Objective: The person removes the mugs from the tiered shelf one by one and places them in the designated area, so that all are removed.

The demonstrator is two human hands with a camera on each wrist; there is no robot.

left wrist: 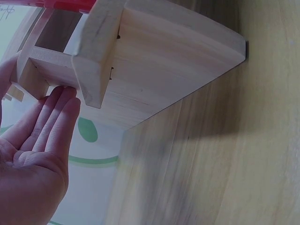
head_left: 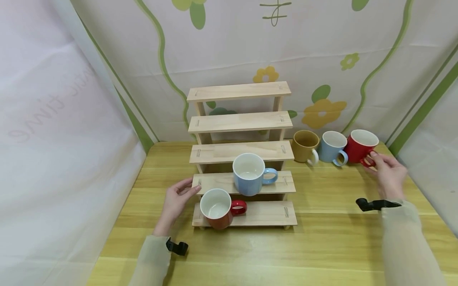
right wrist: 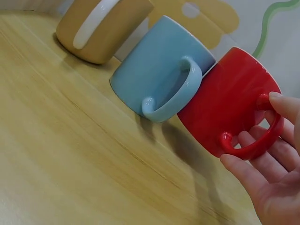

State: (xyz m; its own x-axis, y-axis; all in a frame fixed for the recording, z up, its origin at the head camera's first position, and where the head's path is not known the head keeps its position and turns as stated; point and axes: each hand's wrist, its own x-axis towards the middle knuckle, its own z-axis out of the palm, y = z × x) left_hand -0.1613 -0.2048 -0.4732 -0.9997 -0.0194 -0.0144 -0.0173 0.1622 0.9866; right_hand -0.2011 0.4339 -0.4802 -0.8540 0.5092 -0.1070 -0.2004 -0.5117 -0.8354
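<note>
My right fingers (right wrist: 243, 173) pinch the handle (right wrist: 268, 142) of the red mug (right wrist: 225, 98), far right on the surface (head_left: 322, 242), and the rack (head_left: 239, 91), which my left fingers (left wrist: 65, 119) hold, stands left of it.

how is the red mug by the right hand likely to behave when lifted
The red mug looks hard and glazed, so probably stiff, and it might chip if knocked against the blue mug beside it. Its shine suggests a slippery surface. With the right hand at the handle, the body may tilt when lifted.
</note>
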